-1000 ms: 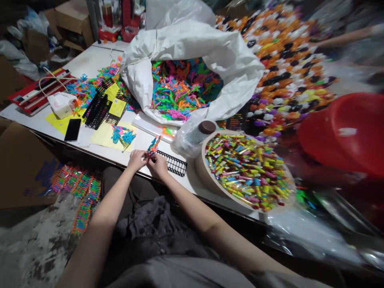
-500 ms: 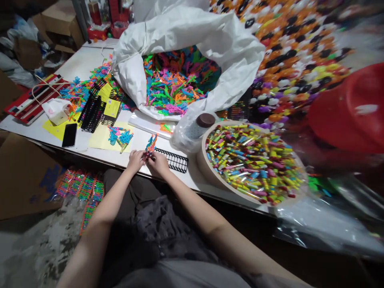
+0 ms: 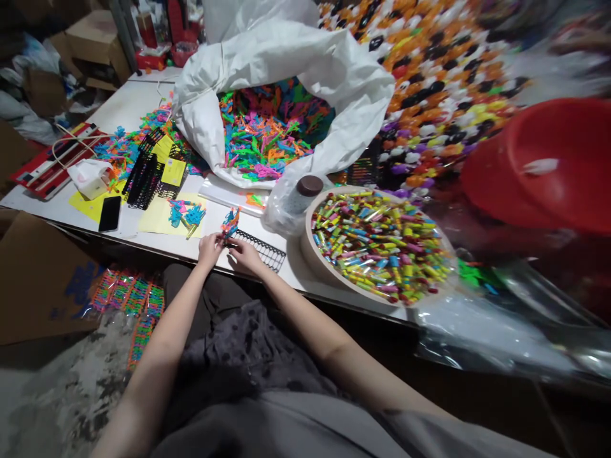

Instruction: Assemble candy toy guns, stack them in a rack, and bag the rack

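At the table's front edge, my left hand (image 3: 210,249) is closed around the base of a small bunch of blue and orange plastic toy pieces (image 3: 231,220). My right hand (image 3: 245,254) is beside it, fingers pinched at the left end of a black plastic grid strip (image 3: 267,250); what exactly is between those fingertips is hidden. The strip lies on the white table and runs rightward behind the right hand. Just beyond the left hand, a few blue and pink toy pieces (image 3: 191,217) rest by a pale yellow sheet (image 3: 151,220).
A white sack (image 3: 367,76) full of colourful pieces stands behind. To the right is a round tub (image 3: 309,238) of small coloured tubes, near a brown-lidded jar (image 3: 309,186). Black grids (image 3: 143,181) and a phone (image 3: 110,214) lie left. A red basin (image 3: 558,165) stands far right.
The view has shifted, so the table things sit a little further left. The right hand's fingers have drawn slightly away from the toy pieces; the left hand still holds them.
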`<act>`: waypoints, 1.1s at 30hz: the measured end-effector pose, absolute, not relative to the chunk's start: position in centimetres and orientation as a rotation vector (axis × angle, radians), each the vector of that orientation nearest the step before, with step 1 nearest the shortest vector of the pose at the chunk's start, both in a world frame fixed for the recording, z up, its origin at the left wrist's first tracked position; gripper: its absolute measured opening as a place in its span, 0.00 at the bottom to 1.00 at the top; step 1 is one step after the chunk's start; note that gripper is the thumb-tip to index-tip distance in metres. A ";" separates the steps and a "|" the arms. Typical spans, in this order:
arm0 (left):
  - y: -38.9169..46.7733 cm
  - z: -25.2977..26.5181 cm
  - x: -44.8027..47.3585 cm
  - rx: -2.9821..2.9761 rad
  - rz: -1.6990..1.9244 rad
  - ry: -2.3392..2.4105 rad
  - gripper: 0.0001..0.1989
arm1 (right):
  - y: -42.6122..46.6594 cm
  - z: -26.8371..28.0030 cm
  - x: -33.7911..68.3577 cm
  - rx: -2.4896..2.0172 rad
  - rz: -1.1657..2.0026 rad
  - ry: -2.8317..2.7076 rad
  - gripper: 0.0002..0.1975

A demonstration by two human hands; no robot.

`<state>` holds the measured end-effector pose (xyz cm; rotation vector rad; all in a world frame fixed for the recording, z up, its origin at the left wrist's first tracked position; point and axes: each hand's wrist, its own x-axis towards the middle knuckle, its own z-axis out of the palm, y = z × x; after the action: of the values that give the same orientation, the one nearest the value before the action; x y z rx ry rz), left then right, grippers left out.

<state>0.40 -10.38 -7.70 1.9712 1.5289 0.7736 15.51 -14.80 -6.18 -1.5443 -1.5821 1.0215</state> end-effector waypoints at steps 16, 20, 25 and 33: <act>-10.0 -8.5 -0.3 1.884 0.945 1.545 0.16 | -10.9 -7.0 19.1 -1.262 1.173 -1.530 0.31; -9.4 -7.5 -1.4 1.963 0.834 1.485 0.14 | -10.0 -7.0 19.3 -1.292 1.084 -1.663 0.24; -9.2 -6.4 -1.6 2.028 0.745 1.490 0.14 | -8.9 -7.3 19.8 -1.437 0.822 -1.889 0.13; -9.2 -6.1 -1.2 2.030 0.635 1.555 0.16 | -9.2 -7.8 19.8 -1.595 0.767 -1.929 0.12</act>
<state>-1.21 -9.18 -6.08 2.0301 1.5551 0.6345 19.82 -9.21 -7.84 -1.5946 -1.9292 0.7666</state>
